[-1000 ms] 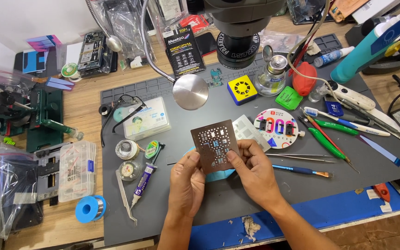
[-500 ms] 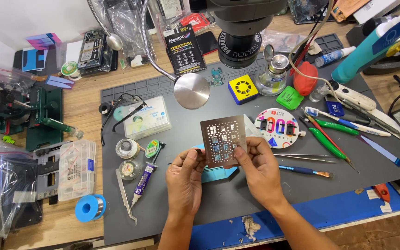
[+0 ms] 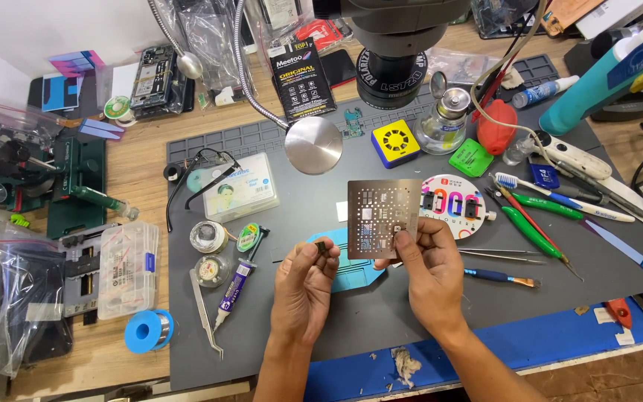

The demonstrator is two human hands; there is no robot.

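My right hand [image 3: 427,272] holds a square metal stencil plate [image 3: 382,216] upright by its lower right corner, above the grey work mat [image 3: 351,327]. My left hand [image 3: 304,290] has left the plate and pinches a tiny dark chip [image 3: 321,246] between thumb and fingertips, just left of the stencil. A light blue pad [image 3: 355,272] lies on the mat under and between both hands.
A microscope head [image 3: 400,52] hangs over the mat's back. Tweezers [image 3: 204,313], a purple syringe tube [image 3: 234,294], small round tins [image 3: 208,237] and a blue solder spool [image 3: 148,331] lie left. Green-handled tools [image 3: 537,223], a brush [image 3: 500,277] and a round colourful holder [image 3: 452,205] lie right.
Both hands held the stencil before. The left hand has let go and now pinches a small chip, while the right hand keeps the stencil and has shifted it slightly right.
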